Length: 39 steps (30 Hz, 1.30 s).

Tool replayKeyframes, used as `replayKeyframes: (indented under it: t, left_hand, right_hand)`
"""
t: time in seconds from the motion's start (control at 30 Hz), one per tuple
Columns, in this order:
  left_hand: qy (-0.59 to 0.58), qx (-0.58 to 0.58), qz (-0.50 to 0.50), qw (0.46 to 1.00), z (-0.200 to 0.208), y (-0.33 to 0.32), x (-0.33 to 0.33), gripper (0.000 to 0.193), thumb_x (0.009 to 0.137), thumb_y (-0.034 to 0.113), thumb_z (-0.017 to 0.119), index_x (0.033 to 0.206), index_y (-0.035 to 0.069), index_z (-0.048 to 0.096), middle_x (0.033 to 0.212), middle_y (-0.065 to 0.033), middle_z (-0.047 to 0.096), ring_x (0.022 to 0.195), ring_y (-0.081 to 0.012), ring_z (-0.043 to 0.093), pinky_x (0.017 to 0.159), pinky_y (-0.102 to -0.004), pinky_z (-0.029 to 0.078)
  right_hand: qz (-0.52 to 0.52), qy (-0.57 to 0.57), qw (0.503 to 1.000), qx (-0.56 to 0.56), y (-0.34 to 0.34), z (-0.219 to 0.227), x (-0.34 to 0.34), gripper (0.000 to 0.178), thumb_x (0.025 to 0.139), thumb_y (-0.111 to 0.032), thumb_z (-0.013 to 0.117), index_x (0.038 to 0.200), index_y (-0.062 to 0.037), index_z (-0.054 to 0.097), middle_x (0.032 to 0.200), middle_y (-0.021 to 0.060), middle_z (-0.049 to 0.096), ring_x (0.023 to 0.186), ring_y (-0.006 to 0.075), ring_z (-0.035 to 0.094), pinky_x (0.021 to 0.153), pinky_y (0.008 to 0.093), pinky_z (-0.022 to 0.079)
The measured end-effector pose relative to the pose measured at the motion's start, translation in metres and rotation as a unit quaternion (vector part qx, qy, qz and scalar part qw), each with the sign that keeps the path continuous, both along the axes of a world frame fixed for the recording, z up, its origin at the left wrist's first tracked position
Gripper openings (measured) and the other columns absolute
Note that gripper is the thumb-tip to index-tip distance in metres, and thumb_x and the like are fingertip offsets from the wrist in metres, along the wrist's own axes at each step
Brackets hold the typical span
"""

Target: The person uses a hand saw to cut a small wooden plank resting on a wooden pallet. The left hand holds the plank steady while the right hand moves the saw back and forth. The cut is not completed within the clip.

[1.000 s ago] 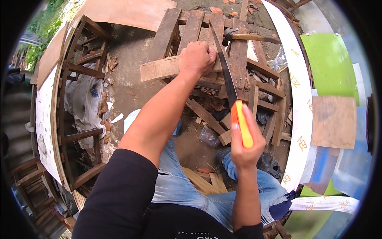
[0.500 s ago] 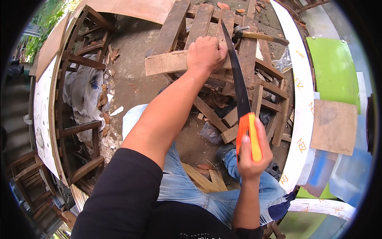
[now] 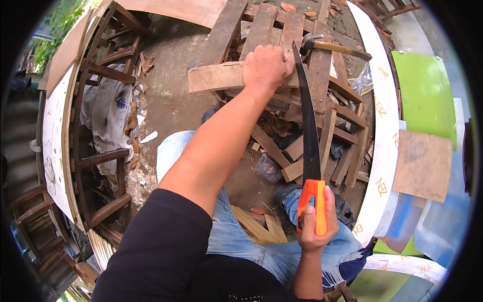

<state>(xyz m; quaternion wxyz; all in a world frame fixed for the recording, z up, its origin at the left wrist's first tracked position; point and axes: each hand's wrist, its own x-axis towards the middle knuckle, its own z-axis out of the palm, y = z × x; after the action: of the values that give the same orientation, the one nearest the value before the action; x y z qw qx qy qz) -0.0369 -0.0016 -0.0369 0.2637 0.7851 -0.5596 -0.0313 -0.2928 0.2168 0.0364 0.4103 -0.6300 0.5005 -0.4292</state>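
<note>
My left hand (image 3: 268,69) is closed over the right part of a short wooden board (image 3: 216,77), pressing it down on a slatted wooden pallet (image 3: 257,31). In my right hand (image 3: 320,224) is the orange and yellow handle of a handsaw (image 3: 310,126). Its dark blade points away from me, with its far part alongside the board's right end, just right of my left fist. Whether the teeth touch the wood I cannot tell. A hammer (image 3: 338,48) with a wooden handle lies on the pallet right of the blade tip.
Wood offcuts (image 3: 294,171) and a clear plastic cup (image 3: 268,168) lie on the ground below the pallet. A dark wooden frame (image 3: 80,126) stands at left. A long white board (image 3: 385,151) edges the right side, beside a green panel (image 3: 422,85) and a plywood square (image 3: 422,163).
My right hand has pulled the handsaw back toward me, and its blade tip now sits nearer the board. My left hand keeps its grip on the board.
</note>
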Motion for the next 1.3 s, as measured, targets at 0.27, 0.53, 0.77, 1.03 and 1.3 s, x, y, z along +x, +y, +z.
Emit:
replayKeyframes:
  t: [0.27,0.53,0.77,1.03,1.3]
  left_hand:
    - [0.001,0.030,0.005,1.000,0.013,-0.002,0.000,0.034,0.092,0.034,0.054,0.090,0.004,0.071,0.096,-0.0167,0.071,0.099,-0.0356,0.065,0.088,-0.0474,0.052]
    - [0.008,0.027,0.015,0.999,0.006,-0.003,-0.001,0.034,0.092,0.034,0.055,0.090,0.004,0.071,0.101,-0.0163,0.070,0.101,-0.0350,0.064,0.089,-0.0478,0.051]
    - [-0.006,0.009,-0.003,1.000,0.007,0.000,0.000,0.033,0.092,0.034,0.055,0.089,0.004,0.069,0.099,-0.0163,0.070,0.100,-0.0354,0.064,0.088,-0.0476,0.051]
    - [0.010,0.032,0.007,0.999,0.008,-0.004,0.001,0.034,0.092,0.035,0.055,0.089,0.004,0.070,0.100,-0.0162,0.070,0.101,-0.0348,0.064,0.089,-0.0471,0.051]
    - [0.000,0.005,-0.002,1.000,0.002,0.000,0.000,0.033,0.092,0.034,0.055,0.087,0.005,0.069,0.097,-0.0158,0.069,0.098,-0.0352,0.064,0.087,-0.0479,0.051]
  right_hand:
    - [0.040,-0.030,0.997,-0.064,-0.127,-0.015,0.071,0.044,0.092,0.000,0.063,0.135,0.0064,0.058,0.130,0.0199,0.067,0.121,0.0230,0.063,0.104,0.0323,0.047]
    - [-0.018,-0.030,0.995,0.089,0.019,-0.004,-0.010,0.049,0.090,0.002,0.060,0.137,0.0112,0.053,0.114,0.0209,0.071,0.097,0.0208,0.070,0.088,0.0308,0.054]
    - [0.010,0.029,0.997,-0.074,-0.092,-0.007,0.053,0.046,0.090,0.001,0.063,0.135,0.0066,0.058,0.130,0.0204,0.067,0.117,0.0230,0.065,0.102,0.0328,0.049]
    - [0.007,0.039,0.999,-0.010,-0.035,-0.018,0.030,0.050,0.087,0.003,0.064,0.137,0.0063,0.057,0.127,0.0226,0.068,0.112,0.0271,0.070,0.097,0.0348,0.053]
    - [0.002,0.056,0.997,-0.050,-0.026,-0.003,0.016,0.049,0.087,0.000,0.064,0.135,0.0095,0.057,0.118,0.0212,0.071,0.104,0.0254,0.072,0.093,0.0318,0.054]
